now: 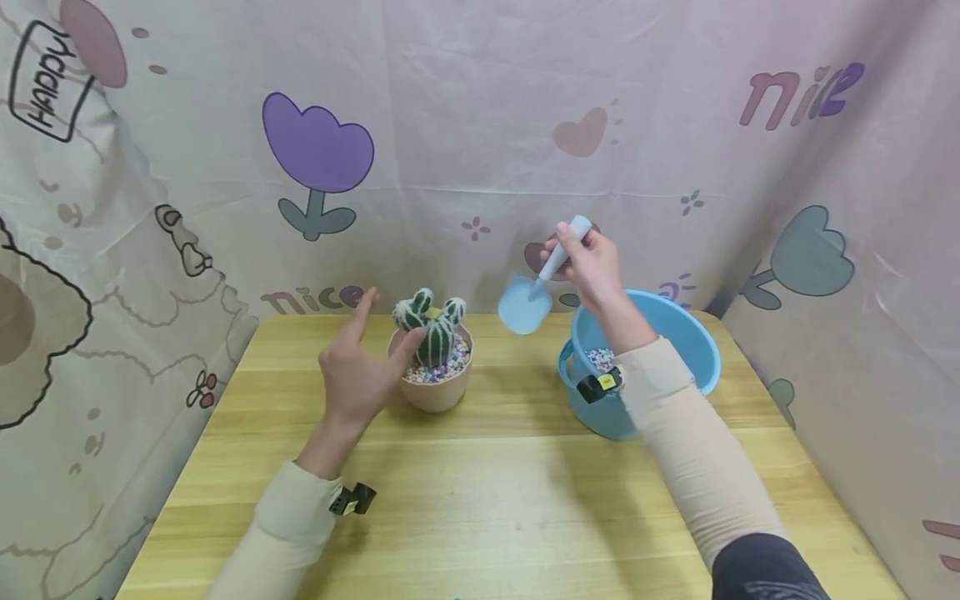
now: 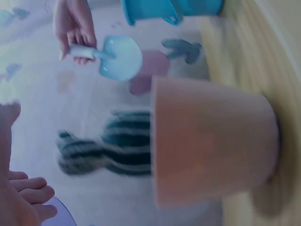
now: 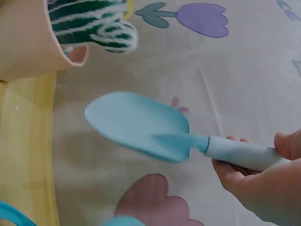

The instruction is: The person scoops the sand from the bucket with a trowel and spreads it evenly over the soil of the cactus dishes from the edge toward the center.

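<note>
A light blue hand trowel (image 1: 525,305) is held by its handle in my right hand (image 1: 596,268), in the air between the pot and the bucket. In the right wrist view the trowel's blade (image 3: 141,126) looks bare. My left hand (image 1: 358,367) is raised at the left of the potted cactus (image 1: 435,342), thumb and fingers spread, holding nothing. Its thumb overlaps the cactus in the head view; the left wrist view shows the hand apart from the plant. Colourful pebbles (image 1: 441,369) fill the peach flowerpot (image 1: 435,393) around the cactus.
A blue bucket (image 1: 678,321) with a handle stands on the right of the wooden table (image 1: 495,492), partly behind my right forearm. Small colourful pebbles (image 1: 600,359) lie inside it. A printed cloth (image 1: 465,125) hangs right behind the table's back edge and along both sides.
</note>
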The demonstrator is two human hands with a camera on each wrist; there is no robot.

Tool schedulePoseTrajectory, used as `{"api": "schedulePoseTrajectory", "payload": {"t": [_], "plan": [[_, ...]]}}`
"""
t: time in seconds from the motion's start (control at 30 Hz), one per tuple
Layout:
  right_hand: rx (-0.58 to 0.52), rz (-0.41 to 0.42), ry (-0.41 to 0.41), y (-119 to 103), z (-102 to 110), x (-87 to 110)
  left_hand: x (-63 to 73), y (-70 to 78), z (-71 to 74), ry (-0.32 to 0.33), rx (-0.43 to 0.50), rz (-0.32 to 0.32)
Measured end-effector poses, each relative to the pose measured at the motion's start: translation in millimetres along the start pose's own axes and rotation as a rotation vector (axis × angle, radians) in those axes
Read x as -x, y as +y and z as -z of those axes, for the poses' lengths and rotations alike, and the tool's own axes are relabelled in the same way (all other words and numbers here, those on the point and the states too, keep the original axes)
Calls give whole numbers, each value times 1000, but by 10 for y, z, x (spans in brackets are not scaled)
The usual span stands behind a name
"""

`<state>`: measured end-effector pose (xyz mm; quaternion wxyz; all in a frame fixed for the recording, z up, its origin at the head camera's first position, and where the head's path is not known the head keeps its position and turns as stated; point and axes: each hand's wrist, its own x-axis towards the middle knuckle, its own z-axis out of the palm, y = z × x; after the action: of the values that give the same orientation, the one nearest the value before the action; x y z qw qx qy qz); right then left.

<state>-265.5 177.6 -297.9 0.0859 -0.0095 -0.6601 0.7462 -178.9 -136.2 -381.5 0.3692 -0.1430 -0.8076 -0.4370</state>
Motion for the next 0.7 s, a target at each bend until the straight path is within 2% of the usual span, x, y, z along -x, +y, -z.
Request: {"api": "schedulePoseTrajectory", "payload": {"t": [0.1,0.17,0.23,0.33,0.43,0.57,0.63,0.7], "plan": [[2,28,20,-72,90,-12,-12,143,-47,76,78,-66],[-22,41,34,-127,158,-15,-16,232,-92,91,153,-93],[-29,53,51,-186,236,-9,-14,308,-142,70,214,-103],[-38,62,73,-268,356,18,6,403,-226,-10,251,-74],[3,63,90,-327,482,55,39,472,-314,-129,257,20],[27,57,102,-372,643,101,81,534,-439,-315,298,222],[25,48,113,-390,720,125,94,549,-508,-381,319,300],[37,38,126,-408,791,149,99,560,-582,-428,335,349]]}}
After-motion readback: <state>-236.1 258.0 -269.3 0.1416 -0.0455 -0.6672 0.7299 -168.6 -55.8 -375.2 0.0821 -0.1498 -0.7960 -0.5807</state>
